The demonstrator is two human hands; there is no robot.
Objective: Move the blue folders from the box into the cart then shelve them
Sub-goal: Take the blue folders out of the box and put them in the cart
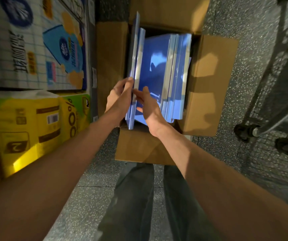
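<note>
The left hand (120, 94) grips the leftmost folders (136, 54) from their outer face, fingers curled over the near edge. The right hand (148, 108) pinches the same folders from the inner face, thumb raised. These folders stand upright at the left wall of the open cardboard box (207, 80). The remaining blue folders (171, 66) stand on edge inside the box, toward its right wall. The box's right flap juts toward the wire cart (279, 84), which stands right of the box and apart from it. Yellow packs (26, 127) and a printed carton (40, 44) are stacked close to the left of the box.
</note>
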